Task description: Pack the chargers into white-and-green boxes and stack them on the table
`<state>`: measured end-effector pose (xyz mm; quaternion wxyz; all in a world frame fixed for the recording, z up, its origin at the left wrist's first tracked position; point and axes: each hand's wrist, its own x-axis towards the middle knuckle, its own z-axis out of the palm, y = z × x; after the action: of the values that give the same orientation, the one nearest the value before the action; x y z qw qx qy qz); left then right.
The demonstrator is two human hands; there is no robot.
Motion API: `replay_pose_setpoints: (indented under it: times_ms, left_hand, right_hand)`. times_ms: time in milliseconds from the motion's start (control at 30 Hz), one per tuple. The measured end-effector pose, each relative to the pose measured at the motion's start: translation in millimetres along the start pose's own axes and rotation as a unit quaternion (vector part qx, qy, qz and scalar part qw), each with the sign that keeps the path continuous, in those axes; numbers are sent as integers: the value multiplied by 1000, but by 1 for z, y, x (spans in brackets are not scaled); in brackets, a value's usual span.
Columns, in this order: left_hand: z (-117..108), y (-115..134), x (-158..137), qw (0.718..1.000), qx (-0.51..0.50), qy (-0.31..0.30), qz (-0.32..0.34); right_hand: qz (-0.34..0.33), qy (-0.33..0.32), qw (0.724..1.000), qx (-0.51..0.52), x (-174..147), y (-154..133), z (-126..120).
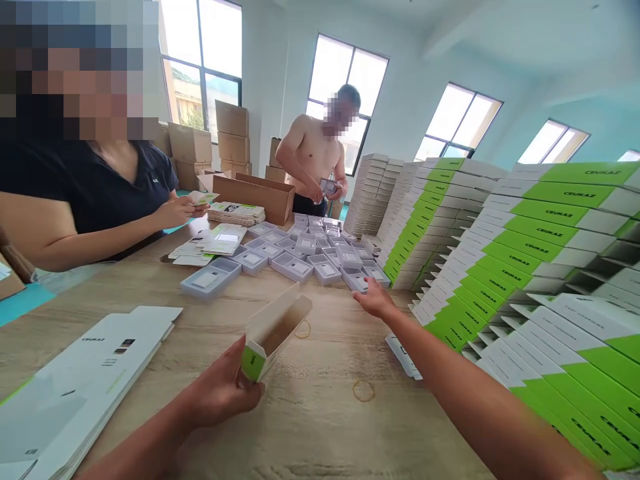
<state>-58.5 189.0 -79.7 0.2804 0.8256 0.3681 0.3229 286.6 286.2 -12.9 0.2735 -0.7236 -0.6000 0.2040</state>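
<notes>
So the main thing here is the open box (280, 327) in the left hand (227, 393). It's long and slim, white on the outside, plain brown cardboard inside, with a lime-green end flap carrying small dark lettering. The long side is up, so you can see right down into it. The left grip is closed around the green end, thumb and fingers wrapped on it, and the box is over the wood-look counter (320, 433), angled away from the body.

The right hand (375, 300) is off to the right of the box and a bit beyond it, by the near edge of a bunch of frosted plastic trays (293, 267). That grip is about half open, with nothing obvious in it; can't tell if the fingertips actually touch a tray.

Other stuff: a rubber band (363, 391) lies right of the box and closer in, a pile of flat printed cartons (100, 387) sits to its left, and tall stacks of green-and-white CEUKAZ boxes (540, 227) rise on its right.
</notes>
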Motion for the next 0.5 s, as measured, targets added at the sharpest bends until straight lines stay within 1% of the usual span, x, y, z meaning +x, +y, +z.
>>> replay_pose_setpoints:
  times_ms: [67, 100, 133, 200, 267, 333, 433, 500]
  left_hand:
    - [1, -2, 1, 997, -80, -4, -15]
    - [0, -2, 3, 993, -113, -4, -17]
    - [-1, 0, 4, 991, -134, -1, -13]
    - [-2, 3, 6, 987, -157, 13, -7]
    - [-3, 6, 8, 985, -167, 31, -17]
    - [-3, 7, 8, 982, -179, 48, -38]
    - [-3, 8, 9, 970, -225, 64, -63]
    - [-3, 9, 10, 959, -264, 75, -72]
  right_hand:
    - [7, 34, 997, -63, 32, 11, -1]
    - [16, 40, 995, -91, 42, 15, 0]
    - [26, 41, 992, -117, 49, 18, 1]
    - [41, 35, 985, -163, 50, 22, 4]
    - [40, 22, 978, -203, 38, 25, 7]
    - [16, -4, 972, -234, 14, 27, 8]
    - [-53, -62, 962, -260, -28, 27, 7]
    - [-104, -103, 951, -271, -46, 23, 4]
